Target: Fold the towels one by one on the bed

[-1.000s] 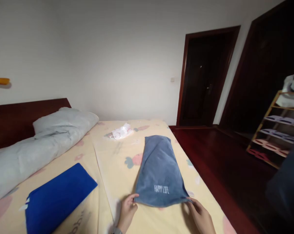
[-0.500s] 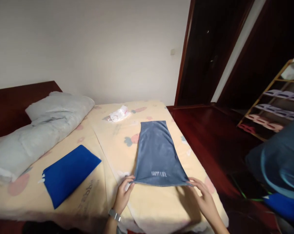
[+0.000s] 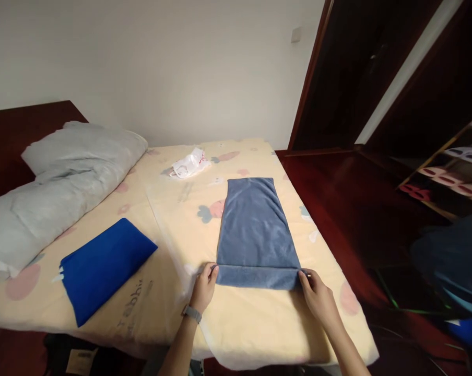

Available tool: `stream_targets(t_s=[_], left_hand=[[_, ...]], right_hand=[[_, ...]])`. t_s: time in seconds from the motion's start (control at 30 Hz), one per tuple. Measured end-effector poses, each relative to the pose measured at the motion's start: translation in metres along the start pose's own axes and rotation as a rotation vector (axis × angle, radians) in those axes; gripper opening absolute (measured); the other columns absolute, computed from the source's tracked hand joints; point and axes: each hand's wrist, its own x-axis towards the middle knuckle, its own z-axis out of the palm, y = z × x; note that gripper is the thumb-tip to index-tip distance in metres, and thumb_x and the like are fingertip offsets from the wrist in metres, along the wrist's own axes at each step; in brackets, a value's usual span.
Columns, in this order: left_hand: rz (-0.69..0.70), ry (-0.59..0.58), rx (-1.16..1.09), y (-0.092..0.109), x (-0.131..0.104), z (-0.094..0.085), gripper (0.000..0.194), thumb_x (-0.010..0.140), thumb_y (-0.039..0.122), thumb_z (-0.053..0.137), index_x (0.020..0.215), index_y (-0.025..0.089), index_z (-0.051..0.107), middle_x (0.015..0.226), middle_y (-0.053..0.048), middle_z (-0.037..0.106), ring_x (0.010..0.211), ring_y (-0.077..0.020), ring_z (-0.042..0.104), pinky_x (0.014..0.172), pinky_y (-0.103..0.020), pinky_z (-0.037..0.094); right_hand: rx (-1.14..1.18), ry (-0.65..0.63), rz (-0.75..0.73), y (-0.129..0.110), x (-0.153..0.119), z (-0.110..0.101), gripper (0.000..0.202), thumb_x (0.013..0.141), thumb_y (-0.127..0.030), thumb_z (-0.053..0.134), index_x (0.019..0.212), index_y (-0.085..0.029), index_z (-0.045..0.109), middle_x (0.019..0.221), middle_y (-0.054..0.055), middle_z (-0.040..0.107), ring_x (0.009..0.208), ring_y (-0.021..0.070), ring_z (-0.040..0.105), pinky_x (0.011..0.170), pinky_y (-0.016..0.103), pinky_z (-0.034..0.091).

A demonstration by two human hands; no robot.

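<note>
A grey-blue towel (image 3: 257, 224) lies lengthwise on the bed, its near end turned over into a narrow band that hides the printed lettering. At the left corner of that band, my left hand (image 3: 205, 287) pinches the cloth between thumb and fingers; a watch with a grey band is on this wrist. My right hand (image 3: 317, 293) grips the opposite corner in the same way. Between the two hands the folded edge runs fairly straight. To the left, apart from both hands, a folded blue cloth (image 3: 108, 266) with white tags rests on the sheet.
The bed sheet (image 3: 228, 329) is pale yellow with printed carrots. A grey quilt (image 3: 75, 177) is heaped at the left, and a white plastic bag (image 3: 190, 163) sits near the wall. On the right are dark red floor, a shoe rack (image 3: 443, 162) with slippers and a dark door.
The near end of the towel has been folded over away from me, covering its lettering. Both hands still hold the corners. The camera view has tilted downward.
</note>
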Motion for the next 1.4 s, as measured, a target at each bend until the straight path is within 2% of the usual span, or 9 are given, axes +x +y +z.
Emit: stream_targets(t_s=[0.13, 0.3, 0.53, 0.63, 0.77, 0.97, 1.07, 1.17, 1.4], left_hand=[[-0.008, -0.007, 0.098, -0.004, 0.008, 0.007, 0.033, 0.098, 0.046, 0.041, 0.100, 0.021, 0.063, 0.091, -0.006, 0.073, 0.081, -0.0209, 0.069, 0.072, -0.030, 0.053], [0.008, 0.010, 0.177, -0.003, 0.006, 0.001, 0.035, 0.100, 0.043, 0.038, 0.103, 0.022, 0.066, 0.104, -0.009, 0.075, 0.093, -0.0225, 0.071, 0.078, -0.031, 0.054], [0.075, -0.040, 0.421, 0.004, -0.008, -0.007, 0.027, 0.099, 0.035, 0.042, 0.100, 0.024, 0.067, 0.086, -0.005, 0.076, 0.076, -0.0206, 0.072, 0.066, -0.028, 0.050], [0.081, -0.037, 0.410, 0.002, -0.011, -0.011, 0.020, 0.096, 0.031, 0.047, 0.096, 0.023, 0.065, 0.086, -0.005, 0.073, 0.077, -0.0198, 0.069, 0.068, -0.028, 0.049], [0.065, 0.038, 0.416, -0.002, -0.009, -0.015, 0.021, 0.096, 0.034, 0.048, 0.087, 0.022, 0.063, 0.082, -0.004, 0.069, 0.078, -0.0197, 0.065, 0.072, -0.028, 0.047], [-0.083, 0.002, 0.455, 0.001, -0.003, -0.019, 0.034, 0.098, 0.044, 0.043, 0.078, 0.023, 0.061, 0.077, -0.002, 0.068, 0.068, -0.0168, 0.063, 0.059, -0.025, 0.037], [-0.084, -0.020, 0.500, 0.009, -0.003, -0.016, 0.037, 0.098, 0.044, 0.042, 0.077, 0.023, 0.062, 0.075, -0.003, 0.070, 0.068, -0.0178, 0.063, 0.060, -0.027, 0.036], [-0.031, 0.025, 0.677, 0.016, -0.005, -0.010, 0.033, 0.098, 0.037, 0.043, 0.075, 0.022, 0.063, 0.077, -0.007, 0.071, 0.074, -0.0221, 0.064, 0.067, -0.031, 0.036], [-0.042, 0.016, 0.768, 0.017, -0.007, -0.002, 0.022, 0.092, 0.030, 0.052, 0.075, 0.021, 0.063, 0.081, -0.008, 0.069, 0.083, -0.0259, 0.063, 0.073, -0.034, 0.038]], right_hand=[[-0.166, -0.021, 0.079, 0.002, 0.011, 0.003, 0.043, 0.094, -0.058, 0.028, 0.109, -0.027, 0.055, 0.102, 0.010, 0.073, 0.098, 0.0313, 0.068, 0.076, 0.036, 0.047], [-0.314, -0.112, 0.085, -0.003, 0.012, -0.003, 0.046, 0.094, -0.056, 0.027, 0.111, -0.026, 0.057, 0.107, 0.011, 0.073, 0.101, 0.0335, 0.067, 0.077, 0.037, 0.045], [-0.461, -0.140, 0.079, 0.001, -0.006, -0.009, 0.044, 0.092, -0.056, 0.029, 0.109, -0.026, 0.057, 0.104, 0.010, 0.074, 0.098, 0.0327, 0.068, 0.076, 0.038, 0.045], [-0.395, -0.135, 0.059, 0.007, -0.008, -0.011, 0.042, 0.092, -0.056, 0.033, 0.105, -0.025, 0.057, 0.110, 0.009, 0.072, 0.100, 0.0291, 0.067, 0.080, 0.037, 0.046], [-0.256, -0.118, 0.152, 0.006, -0.005, -0.015, 0.047, 0.090, -0.061, 0.035, 0.111, -0.026, 0.057, 0.114, 0.008, 0.072, 0.105, 0.0290, 0.067, 0.083, 0.037, 0.047], [-0.246, -0.098, 0.234, 0.002, 0.002, -0.014, 0.057, 0.086, -0.072, 0.036, 0.106, -0.025, 0.059, 0.111, 0.012, 0.073, 0.098, 0.0343, 0.069, 0.077, 0.042, 0.049], [-0.317, -0.092, 0.235, 0.006, 0.004, -0.012, 0.052, 0.084, -0.071, 0.041, 0.096, -0.023, 0.059, 0.099, 0.015, 0.075, 0.092, 0.0342, 0.070, 0.072, 0.041, 0.050], [-0.394, -0.120, 0.237, 0.009, 0.005, -0.012, 0.048, 0.084, -0.069, 0.042, 0.087, -0.024, 0.057, 0.088, 0.013, 0.075, 0.086, 0.0336, 0.071, 0.069, 0.040, 0.049], [-0.361, -0.131, 0.179, 0.019, 0.005, -0.010, 0.030, 0.084, -0.056, 0.047, 0.085, -0.026, 0.053, 0.089, 0.007, 0.074, 0.084, 0.0278, 0.070, 0.068, 0.035, 0.047]])
